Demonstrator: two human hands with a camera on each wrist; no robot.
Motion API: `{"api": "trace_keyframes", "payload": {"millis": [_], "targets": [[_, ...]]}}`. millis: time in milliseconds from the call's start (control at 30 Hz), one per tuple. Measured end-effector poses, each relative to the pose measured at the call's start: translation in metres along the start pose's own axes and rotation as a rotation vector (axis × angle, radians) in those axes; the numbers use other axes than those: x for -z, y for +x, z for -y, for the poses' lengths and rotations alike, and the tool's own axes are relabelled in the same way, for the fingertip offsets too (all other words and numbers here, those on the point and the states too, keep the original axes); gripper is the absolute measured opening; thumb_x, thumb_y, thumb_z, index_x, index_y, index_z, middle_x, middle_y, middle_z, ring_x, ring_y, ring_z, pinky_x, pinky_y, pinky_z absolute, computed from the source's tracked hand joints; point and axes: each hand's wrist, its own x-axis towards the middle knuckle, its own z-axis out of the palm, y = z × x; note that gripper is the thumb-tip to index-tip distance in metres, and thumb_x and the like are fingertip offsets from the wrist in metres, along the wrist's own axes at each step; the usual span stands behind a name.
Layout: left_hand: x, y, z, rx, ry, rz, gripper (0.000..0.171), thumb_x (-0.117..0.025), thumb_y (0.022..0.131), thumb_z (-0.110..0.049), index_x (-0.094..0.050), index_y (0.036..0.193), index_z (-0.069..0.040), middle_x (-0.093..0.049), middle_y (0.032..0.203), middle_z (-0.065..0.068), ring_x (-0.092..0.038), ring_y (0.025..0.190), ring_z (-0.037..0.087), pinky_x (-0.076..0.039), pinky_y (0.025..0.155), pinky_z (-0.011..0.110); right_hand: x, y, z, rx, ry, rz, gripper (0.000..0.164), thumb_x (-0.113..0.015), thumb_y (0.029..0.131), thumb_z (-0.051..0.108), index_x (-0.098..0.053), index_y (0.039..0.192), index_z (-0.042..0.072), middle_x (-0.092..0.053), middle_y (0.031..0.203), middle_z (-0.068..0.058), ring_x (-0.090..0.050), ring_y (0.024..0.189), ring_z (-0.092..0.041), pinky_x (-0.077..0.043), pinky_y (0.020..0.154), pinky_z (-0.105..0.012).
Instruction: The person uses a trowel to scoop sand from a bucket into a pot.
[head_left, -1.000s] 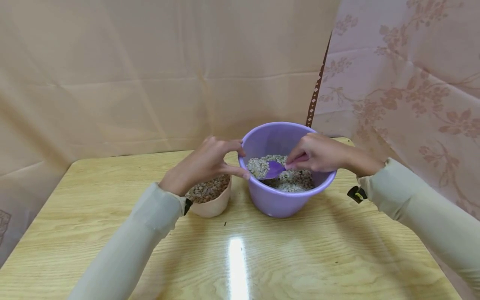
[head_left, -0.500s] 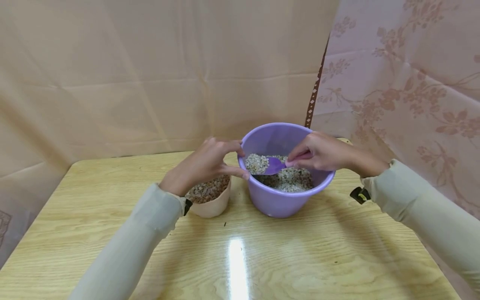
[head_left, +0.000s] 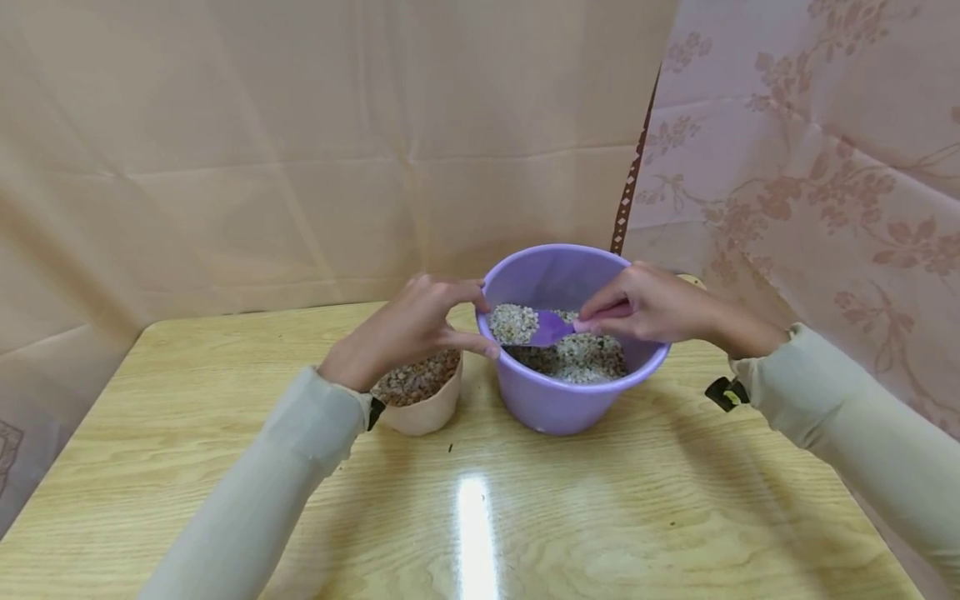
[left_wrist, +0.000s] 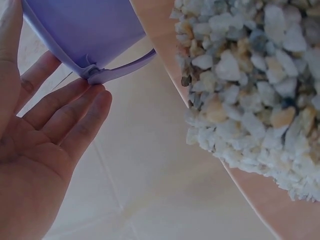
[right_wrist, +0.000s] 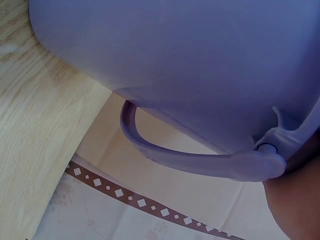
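A purple bucket (head_left: 551, 408) holds pale gravel (head_left: 585, 364). My left hand (head_left: 408, 329) grips its near-left rim, thumb and fingers spread along the edge. In the left wrist view, the fingertips (left_wrist: 102, 100) touch the rim beside the handle's pivot. My right hand (head_left: 656, 307), inside the bucket's mouth, pinches a small purple scoop (head_left: 553, 327) by its handle. A heap of gravel lies on the scoop's blade, held near the left rim. The right wrist view shows mostly the bucket's outer wall (right_wrist: 175, 60) and its hanging handle (right_wrist: 185, 162).
A peach pot (head_left: 426, 417) full of gravel stands left of the bucket, partly hidden under my left wrist. Both stand on a wood-grain table (head_left: 570, 517). Cloth curtains (head_left: 300, 150) hang behind and to the right.
The loaded scoop has risen slightly and levelled near the left rim. My right wrist has shifted a little to the right. The left hand has not moved.
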Motion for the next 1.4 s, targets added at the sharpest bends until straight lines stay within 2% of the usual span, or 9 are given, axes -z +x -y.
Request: {"api": "trace_keyframes", "payload": {"millis": [333,500,733,933,1100,1233,1400], "targets": [[0.0,0.0,0.002,-0.009,-0.014,-0.009,0.046,-0.082,0.076,-0.045,-0.073,0.105,-0.01,-0.074,0.109,0.001,-0.05,0.063,0.011,-0.04,0.094,0.046,0.001,-0.004,0.003,0.011,0.026,-0.046,0.014,-0.076,0.088,0.006,-0.077,0.101,0.003,-0.076,0.095,-0.008,-0.073,0.08,-0.009,-0.057,0.066,-0.023],[0.0,0.0,0.001,-0.008,-0.012,-0.012,0.045,-0.082,0.076,-0.044,-0.073,0.104,-0.01,-0.074,0.106,0.0,-0.049,0.063,0.011,-0.041,0.091,0.045,0.002,-0.005,0.002,0.029,0.021,-0.061,0.014,-0.076,0.087,0.004,-0.077,0.101,0.003,-0.076,0.096,-0.006,-0.073,0.081,-0.01,-0.057,0.066,-0.023],[0.0,0.0,0.001,0.001,-0.017,-0.007,0.046,-0.082,0.076,-0.046,-0.073,0.105,-0.011,-0.074,0.107,-0.001,-0.051,0.065,0.01,-0.039,0.094,0.047,0.002,-0.007,0.002,0.038,0.01,-0.075,0.016,-0.075,0.086,-0.001,-0.077,0.101,0.003,-0.076,0.096,-0.005,-0.074,0.084,-0.022,-0.056,0.068,-0.022],[0.0,0.0,0.0,0.011,-0.021,-0.004,0.045,-0.082,0.075,-0.046,-0.073,0.104,-0.012,-0.075,0.106,-0.002,-0.05,0.065,0.011,-0.038,0.092,0.047,0.002,-0.009,0.002,0.066,0.007,-0.094,0.017,-0.076,0.085,-0.002,-0.077,0.101,0.003,-0.076,0.096,-0.006,-0.074,0.081,-0.016,-0.056,0.065,-0.022],[0.001,0.0,0.0,0.008,-0.023,0.004,0.046,-0.082,0.075,-0.046,-0.073,0.104,-0.012,-0.074,0.106,-0.002,-0.049,0.064,0.011,-0.038,0.094,0.047,0.001,-0.009,0.0,0.105,-0.009,-0.118,0.018,-0.076,0.083,-0.004,-0.077,0.1,0.003,-0.076,0.094,-0.006,-0.074,0.08,-0.018,-0.056,0.063,-0.022],[0.002,0.001,0.001,-0.004,-0.022,0.01,0.046,-0.082,0.075,-0.047,-0.072,0.104,-0.012,-0.074,0.103,-0.003,-0.046,0.062,0.01,-0.041,0.089,0.042,0.001,-0.01,0.0,0.132,-0.014,-0.141,0.022,-0.077,0.081,-0.008,-0.077,0.1,0.002,-0.076,0.094,-0.007,-0.074,0.079,-0.02,-0.056,0.063,-0.021],[0.002,0.002,0.001,-0.012,-0.02,0.011,0.046,-0.081,0.076,-0.046,-0.072,0.105,-0.012,-0.074,0.102,-0.002,-0.046,0.061,0.011,-0.043,0.084,0.039,0.001,-0.013,0.0,0.134,-0.006,-0.146,0.022,-0.076,0.082,-0.007,-0.077,0.102,0.001,-0.076,0.095,-0.007,-0.074,0.078,-0.017,-0.056,0.062,-0.022]]}}
